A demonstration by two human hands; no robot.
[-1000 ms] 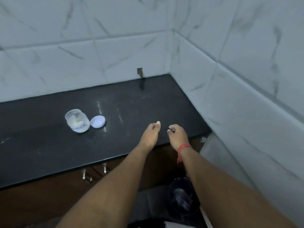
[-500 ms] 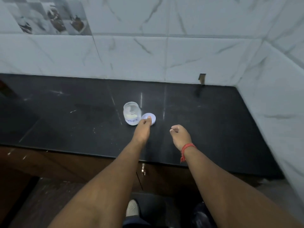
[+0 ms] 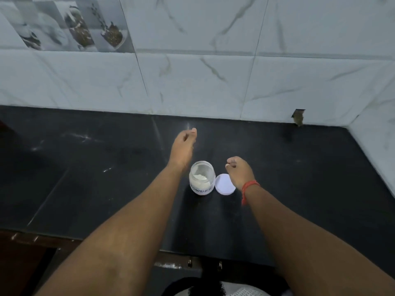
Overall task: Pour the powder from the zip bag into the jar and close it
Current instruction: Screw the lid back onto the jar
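Note:
A small clear jar (image 3: pixel 202 178) stands open on the black counter (image 3: pixel 106 189), with white powder inside and a label reading POWDER. Its white lid (image 3: pixel 223 185) lies flat right beside it on the right. My left hand (image 3: pixel 183 146) is beyond and slightly left of the jar, fingers relaxed and pointing away, holding nothing. My right hand (image 3: pixel 240 173), with a red thread at the wrist, hovers just over the lid's right edge with its fingers curled in and nothing in them. No zip bag is in view.
White marble-pattern tiles (image 3: pixel 192 82) form the back wall, and a side wall (image 3: pixel 380 146) closes the counter on the right. A small notch (image 3: pixel 298 117) sits at the wall's base. Brown cabinet fronts with metal handles (image 3: pixel 189 262) run below the counter's front edge.
The view swung left and closer, so the jar and lid now lie between my hands. My left hand went past the jar toward the wall. My right hand came to the lid.

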